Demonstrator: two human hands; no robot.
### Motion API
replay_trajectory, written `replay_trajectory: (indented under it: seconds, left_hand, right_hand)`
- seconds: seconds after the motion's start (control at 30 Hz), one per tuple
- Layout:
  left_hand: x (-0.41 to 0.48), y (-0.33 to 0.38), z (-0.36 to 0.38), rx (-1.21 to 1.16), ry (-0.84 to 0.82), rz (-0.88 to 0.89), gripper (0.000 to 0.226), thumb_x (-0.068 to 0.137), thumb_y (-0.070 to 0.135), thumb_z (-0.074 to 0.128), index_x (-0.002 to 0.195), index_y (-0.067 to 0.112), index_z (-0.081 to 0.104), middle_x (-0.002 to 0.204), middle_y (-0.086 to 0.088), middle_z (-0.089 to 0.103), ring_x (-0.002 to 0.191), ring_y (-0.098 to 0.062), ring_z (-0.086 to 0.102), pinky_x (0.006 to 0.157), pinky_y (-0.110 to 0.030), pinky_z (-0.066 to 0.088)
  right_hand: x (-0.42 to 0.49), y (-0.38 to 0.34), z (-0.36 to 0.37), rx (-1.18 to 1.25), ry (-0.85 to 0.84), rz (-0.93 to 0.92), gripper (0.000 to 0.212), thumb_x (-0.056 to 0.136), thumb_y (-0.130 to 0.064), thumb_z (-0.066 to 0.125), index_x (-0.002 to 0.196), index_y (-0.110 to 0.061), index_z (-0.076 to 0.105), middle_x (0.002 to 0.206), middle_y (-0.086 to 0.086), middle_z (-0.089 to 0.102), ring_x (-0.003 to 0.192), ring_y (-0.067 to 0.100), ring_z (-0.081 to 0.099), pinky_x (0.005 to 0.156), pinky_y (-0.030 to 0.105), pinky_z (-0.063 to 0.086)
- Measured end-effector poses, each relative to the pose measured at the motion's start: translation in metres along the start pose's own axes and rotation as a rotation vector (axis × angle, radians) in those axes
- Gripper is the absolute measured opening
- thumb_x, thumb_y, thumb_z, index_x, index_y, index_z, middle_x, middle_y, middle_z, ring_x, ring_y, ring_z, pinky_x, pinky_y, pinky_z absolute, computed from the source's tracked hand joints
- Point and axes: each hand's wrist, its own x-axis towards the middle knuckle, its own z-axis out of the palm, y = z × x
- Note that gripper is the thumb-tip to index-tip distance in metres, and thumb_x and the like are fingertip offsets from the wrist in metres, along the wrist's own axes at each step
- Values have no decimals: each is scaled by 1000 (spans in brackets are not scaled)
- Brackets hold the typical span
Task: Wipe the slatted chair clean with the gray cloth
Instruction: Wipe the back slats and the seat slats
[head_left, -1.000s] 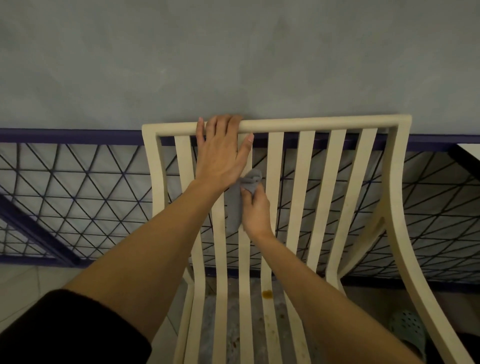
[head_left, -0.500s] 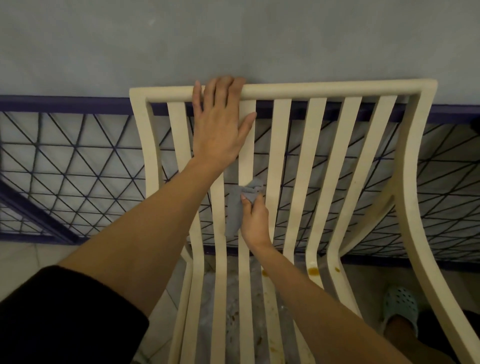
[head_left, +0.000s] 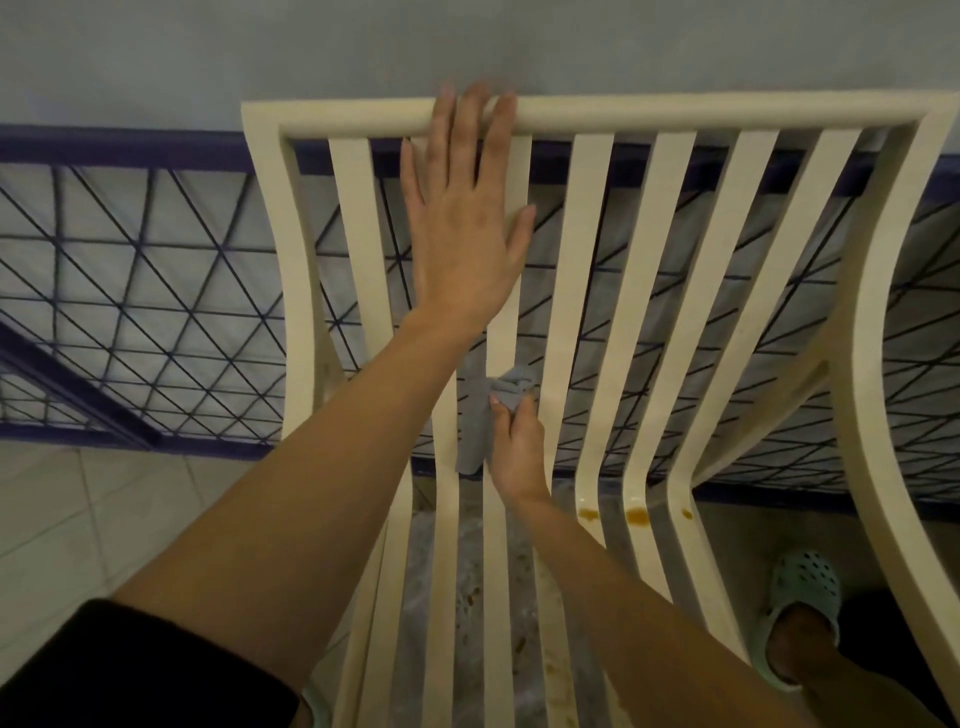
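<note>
One cream slatted chair (head_left: 670, 249) fills the view, its backrest standing against a gray wall (head_left: 363, 47) with a dark blue trim band. Between the two curved side posts, seven slats can be counted on the backrest; the third from the left is largely hidden under the left hand and forearm. One top rail joins the posts.

The left hand (head_left: 462, 234) lies flat against the upper backrest, fingers straight and spread, their tips reaching the top rail and gripping nothing. A black sleeve (head_left: 140, 670) covers the upper left arm at the bottom left corner.

The right hand (head_left: 517, 447) sits lower, at the bend where backrest meets seat, with its fingers closed around one gray cloth (head_left: 480, 415). The cloth is bunched at the fingertips against the fourth slat, and a loose tail hangs down the gap just left of that slat.

Three orange-brown stains (head_left: 636, 515) show, one each on the three rightmost slats, right at the bend. Smaller brownish specks dot the seat slats nearer the camera.

Behind the chair, one panel of dark triangular metal mesh (head_left: 130, 312) runs along the wall above the pale tiled floor (head_left: 62, 519). One pale green perforated clog (head_left: 802, 603) on a foot shows at the bottom right.

No brand, label or writing is legible anywhere.
</note>
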Motion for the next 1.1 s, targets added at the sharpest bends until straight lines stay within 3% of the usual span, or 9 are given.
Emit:
replay_trajectory:
  seconds: [0.07,0.23,0.37,0.53,0.63,0.7,0.77,0.93,1.1]
  left_hand:
    - [0,3,0,-12,8,-26,74,90,43,52,153,19,21,160,-5,21,149,-27,13,118,-52,14]
    - [2,5,-4,-64,20,-53,72,87,37,59,150,20,29,158,-4,26,148,-26,16,118,-51,17]
    - [2,7,-4,-104,41,-58,68,85,34,60,147,19,34,156,-5,30,147,-26,19,117,-52,20]
    - [3,7,-6,-113,42,-77,68,83,33,60,145,20,36,155,-4,31,146,-25,19,116,-51,21]
    - [3,9,-7,-121,22,-92,68,81,34,60,144,22,37,154,-3,32,146,-25,20,115,-51,23]
    - [5,9,-8,-109,15,-96,69,79,34,60,143,22,38,152,-2,33,145,-24,21,113,-51,25]
    - [8,11,-10,-105,10,-99,69,76,34,60,142,23,39,151,-2,34,144,-24,22,111,-51,28]
    - [13,10,-18,-110,-21,-104,69,73,33,64,137,26,41,146,-2,37,140,-25,26,105,-48,33]
    - [23,14,-34,-9,-115,-96,67,75,33,65,137,24,40,140,-4,40,133,-26,33,97,-45,36]
  right_hand:
    - [-4,5,1,-13,2,23,24,103,-15,40,121,-1,49,103,3,60,85,-8,58,77,8,48]
    - [-21,32,5,-121,15,44,11,102,-18,43,110,-14,50,105,13,60,99,24,60,94,48,50]
    - [-28,34,6,-171,26,60,11,103,-23,42,111,-28,48,109,8,59,103,19,59,97,41,49]
    - [-35,42,5,-207,-33,52,13,103,-22,42,115,-19,45,106,1,56,98,14,57,93,31,47]
    - [-35,51,7,-369,-5,57,7,101,-24,42,103,-31,43,94,-5,48,85,-2,48,77,7,38]
    - [-28,46,9,-462,-6,16,22,103,-22,39,85,-36,39,78,-11,43,75,-3,47,76,10,37]
    - [-23,44,7,-273,86,49,27,105,-18,33,80,-21,45,74,-4,43,71,5,41,74,17,38]
    - [-18,-7,-23,-235,-57,28,23,103,-22,42,120,-14,54,105,-1,61,96,10,58,85,21,46]
    - [-4,-99,-65,40,-43,-50,16,102,-24,46,108,-21,61,98,-1,69,89,5,67,69,15,53]
